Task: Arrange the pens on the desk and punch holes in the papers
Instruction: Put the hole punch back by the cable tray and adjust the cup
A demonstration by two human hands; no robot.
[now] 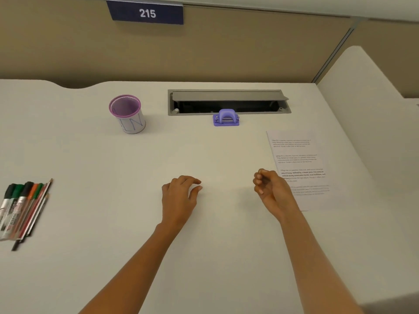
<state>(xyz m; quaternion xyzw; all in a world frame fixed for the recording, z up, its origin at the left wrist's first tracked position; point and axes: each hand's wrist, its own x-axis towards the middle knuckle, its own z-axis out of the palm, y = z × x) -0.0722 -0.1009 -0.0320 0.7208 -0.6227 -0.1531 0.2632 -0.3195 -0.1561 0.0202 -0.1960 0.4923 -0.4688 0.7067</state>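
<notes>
Several pens, markers and pencils lie bunched side by side at the desk's left edge. A white pen cup with a purple rim stands upright at the back left, with nothing showing inside it. A small purple hole punch sits at the back centre. A printed paper sheet lies flat on the right. My left hand rests palm down mid-desk, fingers loosely spread, holding nothing. My right hand hovers beside the paper's left edge with its fingers curled in and nothing in them.
The white desk has a grey cable tray with its lid raised just behind the punch. A beige partition with a blue "215" sign runs along the back. A white side panel borders the right.
</notes>
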